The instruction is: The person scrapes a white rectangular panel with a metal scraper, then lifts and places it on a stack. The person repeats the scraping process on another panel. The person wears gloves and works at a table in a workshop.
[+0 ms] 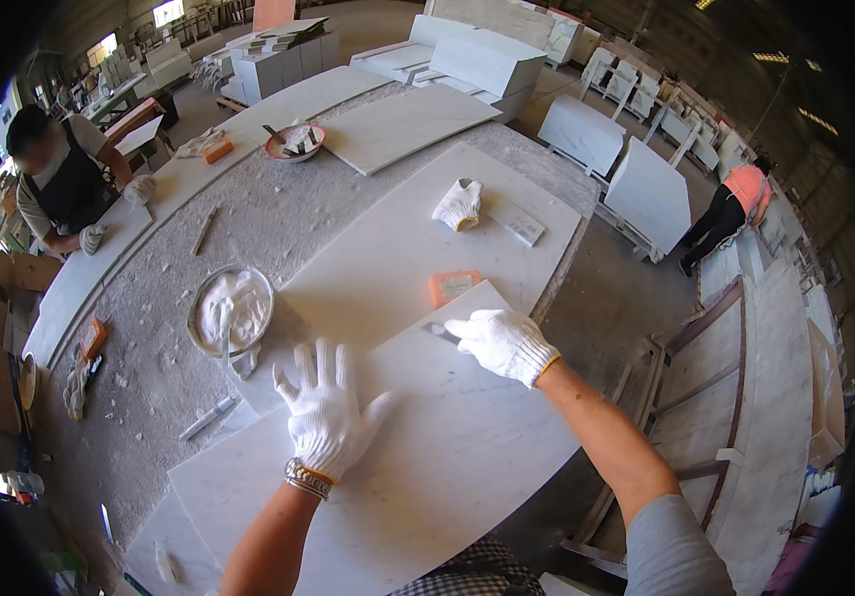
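Note:
My left hand, in a white knitted glove, lies flat with spread fingers on a pale, grey-veined marble slab. My right hand, gloved too, is closed around a scraper. The scraper's thin metal blade points left and meets the slab near its far edge; its handle is hidden in my fist. Just beyond that edge, an orange block rests on a second marble slab. To the left of it, a round metal bowl holds white paste with a tool standing in it.
A loose white glove and a small marble strip lie farther off. Beyond is a red-rimmed bowl with tools. A co-worker leans over a slab at left; another person bends at right. Racked slabs stand right.

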A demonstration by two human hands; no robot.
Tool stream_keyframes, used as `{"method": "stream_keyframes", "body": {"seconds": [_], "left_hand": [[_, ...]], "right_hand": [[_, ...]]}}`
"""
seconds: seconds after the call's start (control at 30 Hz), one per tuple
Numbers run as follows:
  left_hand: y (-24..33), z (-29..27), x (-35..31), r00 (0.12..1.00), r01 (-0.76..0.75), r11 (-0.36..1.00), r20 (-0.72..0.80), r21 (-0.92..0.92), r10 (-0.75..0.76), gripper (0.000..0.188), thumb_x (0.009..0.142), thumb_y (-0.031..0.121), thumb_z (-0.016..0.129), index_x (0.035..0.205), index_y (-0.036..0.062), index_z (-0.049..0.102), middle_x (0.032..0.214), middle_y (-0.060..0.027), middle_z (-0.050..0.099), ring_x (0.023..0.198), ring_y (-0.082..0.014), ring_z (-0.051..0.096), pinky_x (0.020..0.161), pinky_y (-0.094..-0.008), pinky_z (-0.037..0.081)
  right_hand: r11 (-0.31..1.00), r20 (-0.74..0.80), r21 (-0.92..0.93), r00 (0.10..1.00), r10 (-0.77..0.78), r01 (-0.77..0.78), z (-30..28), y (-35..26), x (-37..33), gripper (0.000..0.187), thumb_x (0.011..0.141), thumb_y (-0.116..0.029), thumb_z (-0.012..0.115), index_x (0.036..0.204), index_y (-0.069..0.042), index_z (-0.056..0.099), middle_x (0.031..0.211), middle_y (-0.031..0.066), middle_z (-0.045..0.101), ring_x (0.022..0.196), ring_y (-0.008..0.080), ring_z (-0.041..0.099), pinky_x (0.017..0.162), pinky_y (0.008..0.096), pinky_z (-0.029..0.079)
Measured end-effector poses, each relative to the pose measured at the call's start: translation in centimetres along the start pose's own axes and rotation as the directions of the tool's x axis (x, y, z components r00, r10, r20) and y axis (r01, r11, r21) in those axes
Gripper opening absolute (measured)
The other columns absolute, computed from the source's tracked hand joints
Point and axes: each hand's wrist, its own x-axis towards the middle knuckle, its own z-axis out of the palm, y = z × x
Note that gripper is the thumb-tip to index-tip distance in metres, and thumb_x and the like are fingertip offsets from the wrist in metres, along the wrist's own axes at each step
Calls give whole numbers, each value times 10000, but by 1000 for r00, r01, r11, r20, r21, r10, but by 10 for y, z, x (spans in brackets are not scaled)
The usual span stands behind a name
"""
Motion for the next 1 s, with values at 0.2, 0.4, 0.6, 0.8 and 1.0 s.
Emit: {"method": "stream_keyframes", "body": {"seconds": [0.2,0.4,0.6,0.8,1.0], "left_hand": [[0,2,-2,1000,-25,999,-6,20,26,845,913,557,668,1474,-36,450,1577,-252,392,1497,-465,304,1166,-743,181],[13,1,9,864,-490,871,111,-44,491,868,912,634,621,1492,8,466,1587,-253,383,1498,-476,313,1181,-693,234],[71,24,43,911,-405,911,54,-81,409,858,960,630,554,1532,4,423,1626,-276,335,1526,-481,265,1205,-683,179],[94,12,-21,668,-571,556,51,-605,742,716,1000,653,504,1447,98,576,1431,-177,610,1334,-427,562,1187,-570,365],[79,-7,-47,869,-440,747,-28,-497,493,731,989,604,574,1493,78,516,1533,-187,520,1337,-434,561,1197,-597,340]], "right_hand": [[985,-351,140,935,-46,101,3,25,-50,388,895,-172,743,1263,-55,709,1070,127,752,875,307,707,778,401,580],[983,-412,173,902,128,-60,24,17,-70,345,869,-177,790,1172,-20,737,981,167,748,874,355,708,769,418,584],[984,-567,168,822,54,51,26,20,-67,353,862,-142,778,1197,-42,731,935,174,728,836,359,700,729,422,577],[975,-532,215,845,65,60,24,18,-69,351,860,-144,787,1181,-12,732,954,197,733,863,363,713,749,423,590],[962,-471,240,882,-4,133,19,7,-75,394,877,-149,784,1234,-3,709,1047,206,738,911,368,719,777,418,591]]}}
